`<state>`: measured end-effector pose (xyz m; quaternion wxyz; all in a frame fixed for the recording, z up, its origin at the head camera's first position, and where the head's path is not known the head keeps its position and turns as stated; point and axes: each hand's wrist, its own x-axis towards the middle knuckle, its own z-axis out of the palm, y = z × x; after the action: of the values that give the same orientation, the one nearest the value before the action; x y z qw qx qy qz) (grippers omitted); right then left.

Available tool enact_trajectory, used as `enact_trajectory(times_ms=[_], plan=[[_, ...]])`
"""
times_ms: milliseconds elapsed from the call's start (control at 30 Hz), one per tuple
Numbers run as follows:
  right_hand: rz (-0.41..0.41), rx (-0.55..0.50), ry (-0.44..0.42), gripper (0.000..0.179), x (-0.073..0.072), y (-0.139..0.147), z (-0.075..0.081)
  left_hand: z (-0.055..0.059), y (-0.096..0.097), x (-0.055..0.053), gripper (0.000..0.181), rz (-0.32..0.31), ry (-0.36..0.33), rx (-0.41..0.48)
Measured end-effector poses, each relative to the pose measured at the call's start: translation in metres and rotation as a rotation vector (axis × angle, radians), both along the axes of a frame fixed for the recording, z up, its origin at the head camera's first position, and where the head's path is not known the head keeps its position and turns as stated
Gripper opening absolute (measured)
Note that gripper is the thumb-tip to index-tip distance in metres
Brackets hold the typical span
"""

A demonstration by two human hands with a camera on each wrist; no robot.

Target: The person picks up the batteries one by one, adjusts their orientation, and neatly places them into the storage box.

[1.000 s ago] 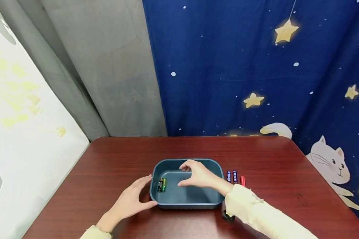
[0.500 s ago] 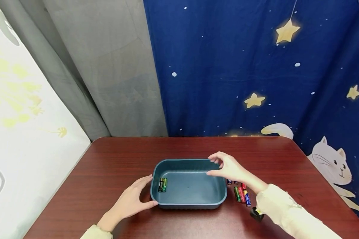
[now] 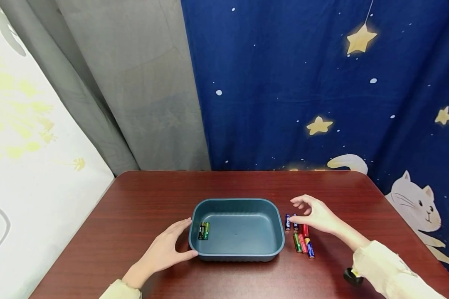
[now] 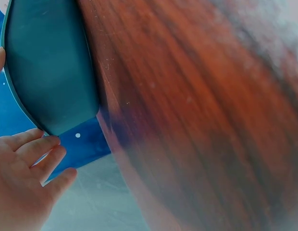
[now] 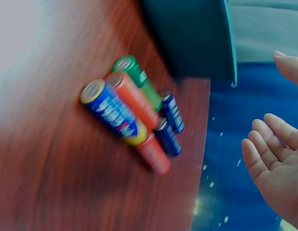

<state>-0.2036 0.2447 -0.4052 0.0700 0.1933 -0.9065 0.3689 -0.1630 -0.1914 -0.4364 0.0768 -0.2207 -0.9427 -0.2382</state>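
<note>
My left hand (image 3: 162, 252) rests its fingertips and thumb on the left side of a teal plastic bin (image 3: 237, 257), fingers spread. Inside the bin's left end, a dark battery (image 3: 201, 231) and a green battery (image 3: 207, 231) lie side by side. My right hand (image 3: 319, 216), empty and with thumb and fingers apart, hovers over loose batteries right of the bin. These include two blue batteries (image 3: 287, 223), a red battery (image 3: 305, 231), a green battery (image 3: 297, 243), another red battery (image 3: 302, 243) and a blue-and-yellow battery (image 5: 113, 111).
Everything stands on a reddish-brown wooden table (image 3: 164, 187). Behind its far edge hang a grey curtain (image 3: 142, 91) and a blue curtain with stars (image 3: 262, 83). A white patterned cloth (image 3: 33, 178) is at the left.
My right hand has moved right, from above the bin's inside to above the loose batteries, which its arm partly hid before. The left hand and the bin have stayed put.
</note>
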Motion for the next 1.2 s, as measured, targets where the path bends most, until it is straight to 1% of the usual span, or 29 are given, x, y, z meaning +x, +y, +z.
enact_trajectory(times_ms=[133, 333, 533, 667, 800, 1000, 1200], plan=[[-0.019, 0.012, 0.019, 0.046, 0.003, 0.013, -0.008, 0.000, 0.000, 0.000, 0.082, -0.001, -0.005, 0.005], [-0.059, 0.026, -0.018, 0.047, 0.009, 0.027, -0.022, 0.000, 0.000, 0.000, 0.082, -0.003, -0.010, 0.005], [-0.045, 0.005, -0.046, 0.047, 0.012, 0.035, -0.036, -0.001, 0.000, 0.000, 0.082, -0.004, -0.007, 0.003], [-0.030, 0.015, -0.055, 0.047, 0.013, 0.038, -0.044, -0.001, 0.001, 0.000, 0.081, -0.002, -0.015, 0.007], [-0.018, 0.033, -0.044, 0.047, 0.014, 0.041, -0.050, 0.000, 0.001, 0.000, 0.081, 0.000, -0.020, 0.007], [-0.018, 0.075, -0.018, 0.045, 0.012, 0.044, -0.057, -0.001, 0.000, 0.001, 0.081, 0.001, -0.007, 0.005], [-0.008, 0.082, -0.007, 0.042, 0.010, 0.043, -0.058, -0.001, 0.000, 0.001, 0.081, 0.003, -0.004, 0.006]])
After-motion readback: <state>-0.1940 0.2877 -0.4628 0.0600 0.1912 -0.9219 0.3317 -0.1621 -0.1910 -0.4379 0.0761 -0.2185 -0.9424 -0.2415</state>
